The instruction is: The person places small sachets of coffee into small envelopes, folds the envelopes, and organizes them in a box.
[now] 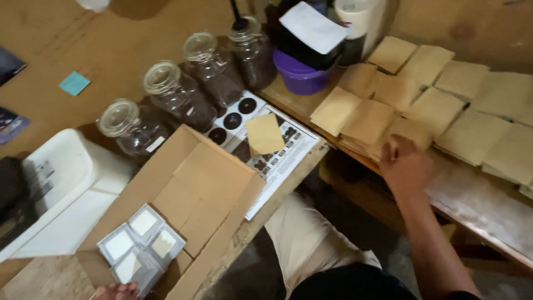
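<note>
My right hand reaches out to the right and rests its fingers on a pile of brown paper pouches lying on the wooden bench; whether it grips one I cannot tell. More brown pouches are spread flat across the bench to the right. Only the fingertips of my left hand show at the bottom edge, touching a stack of small silver sachets inside an open cardboard box. A single brown pouch lies on a printed sheet.
Several glass clip-top jars of dark grounds stand in a row behind the box. A purple tub and a white cup sit at the back. A white plastic container is on the left. My knee shows below the table edge.
</note>
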